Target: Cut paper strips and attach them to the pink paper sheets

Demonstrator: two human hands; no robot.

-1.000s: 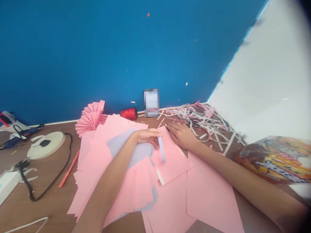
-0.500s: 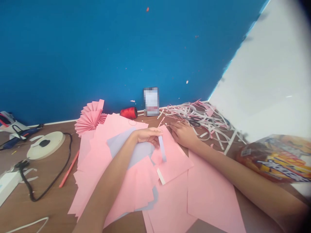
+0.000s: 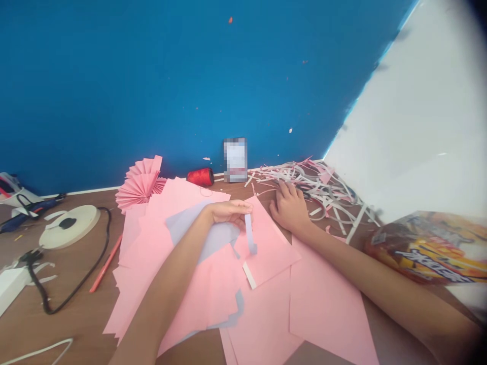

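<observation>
My left hand [image 3: 231, 210] pinches the top end of a narrow pale lavender strip [image 3: 249, 234], which hangs over a pink paper sheet [image 3: 271, 248]. The strip's lower end is bent. A white band [image 3: 249, 275] runs along that sheet's lower-left edge. To the right, my right hand [image 3: 292, 207] rests palm down with its fingers spread at the near edge of a heap of white and pink paper strips [image 3: 323, 185]. Something dark lies by its fingertips, mostly hidden. Under my left forearm spread layered pink sheets [image 3: 152, 253] with a lavender sheet [image 3: 186, 223] among them.
A pink pleated fan [image 3: 140, 185], a red thread spool [image 3: 201, 177] and an upright phone-like object [image 3: 235, 159] stand along the blue wall. On the left are a white tape roll [image 3: 81, 225], black cable [image 3: 102, 253] and red pen [image 3: 106, 263]. A printed bag [image 3: 429, 248] sits right.
My right hand has moved slightly right and away from me, its fingers reaching further towards the strip heap. My left hand still holds the strip, whose lower end has curled.
</observation>
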